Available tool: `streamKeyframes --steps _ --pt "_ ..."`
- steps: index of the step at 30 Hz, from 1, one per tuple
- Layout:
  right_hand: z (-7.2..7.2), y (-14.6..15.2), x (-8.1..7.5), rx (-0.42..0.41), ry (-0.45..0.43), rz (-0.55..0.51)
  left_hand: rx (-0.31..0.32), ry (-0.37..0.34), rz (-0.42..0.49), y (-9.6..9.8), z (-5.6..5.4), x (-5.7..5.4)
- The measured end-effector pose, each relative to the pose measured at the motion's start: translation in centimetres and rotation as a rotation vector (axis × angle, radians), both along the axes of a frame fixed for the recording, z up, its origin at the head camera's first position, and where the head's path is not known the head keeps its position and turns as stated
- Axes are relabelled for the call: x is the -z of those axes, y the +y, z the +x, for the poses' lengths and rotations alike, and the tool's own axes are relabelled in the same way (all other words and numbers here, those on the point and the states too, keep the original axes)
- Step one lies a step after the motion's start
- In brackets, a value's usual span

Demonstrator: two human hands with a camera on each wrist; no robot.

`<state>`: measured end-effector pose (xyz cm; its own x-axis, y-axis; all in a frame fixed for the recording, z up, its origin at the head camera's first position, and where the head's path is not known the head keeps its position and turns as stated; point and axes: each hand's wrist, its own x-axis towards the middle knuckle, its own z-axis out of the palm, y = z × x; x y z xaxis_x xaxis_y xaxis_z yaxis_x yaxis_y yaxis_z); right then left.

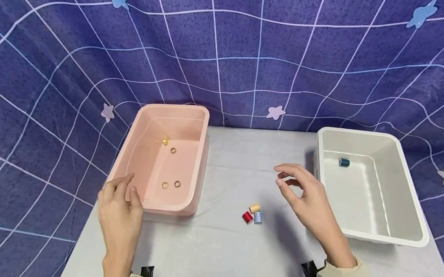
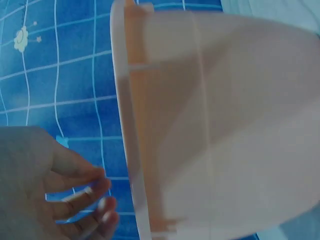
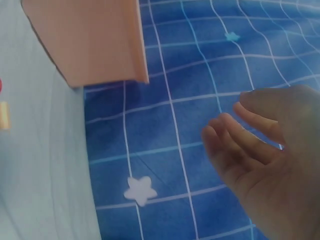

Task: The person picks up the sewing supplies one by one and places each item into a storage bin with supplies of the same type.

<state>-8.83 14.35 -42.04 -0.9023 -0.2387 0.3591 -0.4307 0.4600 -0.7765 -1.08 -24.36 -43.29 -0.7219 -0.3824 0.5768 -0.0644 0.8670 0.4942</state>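
Note:
My left hand (image 1: 120,214) hovers by the near left corner of the pink bin (image 1: 199,164), its fingers loosely bent and holding nothing. Seen from the left wrist, that hand (image 2: 75,195) is beside the bin's rim (image 2: 131,150). Inside the bin lie several small gold rings (image 1: 177,183) and a yellow-gold piece (image 1: 165,140). Left of the white bin (image 1: 362,235), my right hand (image 1: 305,199) is raised over the table, thumb and fingers apart with nothing between them. Below and left of it sit a red thread spool (image 1: 247,217), a yellow spool (image 1: 254,208) and a light blue spool (image 1: 258,217), close together.
A dark teal spool (image 1: 344,162) lies in the white bin near its back left corner. Both bins stand on a pale cloth-covered table (image 1: 204,260). Behind it hangs a blue curtain (image 1: 231,73) with grid lines and stars.

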Motion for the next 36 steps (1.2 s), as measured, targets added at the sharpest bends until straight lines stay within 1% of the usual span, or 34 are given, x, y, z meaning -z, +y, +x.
streamKeyframes --steps 3,7,9,13,16,18,22,27,31,36 --pt "0.7 1.0 0.0 0.031 0.003 -0.007 0.067 0.030 0.015 1.0 -0.2 -0.2" --pt "1.8 2.5 0.2 0.076 0.010 -0.044 0.153 0.042 0.077 2.4 -0.1 -0.6" --pt "2.3 3.4 0.4 0.092 0.021 -0.069 0.193 0.059 0.104 3.0 -0.1 -0.9" --pt "3.3 5.3 0.6 0.117 0.052 -0.113 0.276 0.133 0.120 4.2 -0.1 -1.3" --pt "3.9 6.5 0.6 0.163 0.052 -0.122 0.359 0.180 0.124 5.1 -0.2 -1.6" --pt "4.3 7.3 0.7 0.208 0.038 -0.115 0.421 0.191 0.130 5.6 -0.2 -1.6" --pt "4.9 8.8 1.1 0.305 0.009 -0.107 0.530 0.177 0.149 6.8 -0.3 -1.4" --pt "5.6 10.6 1.9 0.446 -0.036 -0.110 0.633 0.106 0.165 8.4 -0.4 -0.5" --pt "6.2 11.9 2.4 0.567 -0.093 -0.115 0.690 0.046 0.173 9.5 -0.5 0.2" --pt "6.5 13.4 2.8 0.680 -0.132 -0.111 0.726 -0.013 0.175 10.8 -1.1 1.0"
